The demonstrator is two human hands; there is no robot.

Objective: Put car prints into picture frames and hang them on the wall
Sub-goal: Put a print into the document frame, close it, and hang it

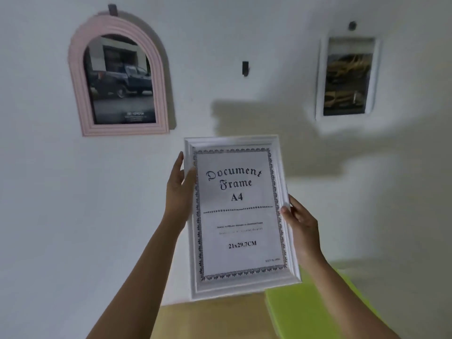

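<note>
I hold a white A4 picture frame (pixel 241 216) upright in front of the wall, with its "Document Frame A4" insert sheet facing me. My left hand (pixel 177 189) grips its left edge and my right hand (pixel 299 221) grips its right edge lower down. Above the frame, a small dark hook (pixel 245 68) sticks out of the wall with nothing on it. To the upper left hangs a pink arched frame (pixel 75 77) with a dark truck print. At the upper right, a white rectangular frame (pixel 320 77) holds a yellow car print.
The white wall (pixel 49 192) fills most of the view. Below the held frame lies a wooden table surface (pixel 220 319), and a lime-green object (pixel 313 309) rests on it at the lower right. Each hung frame has a dark hook above it.
</note>
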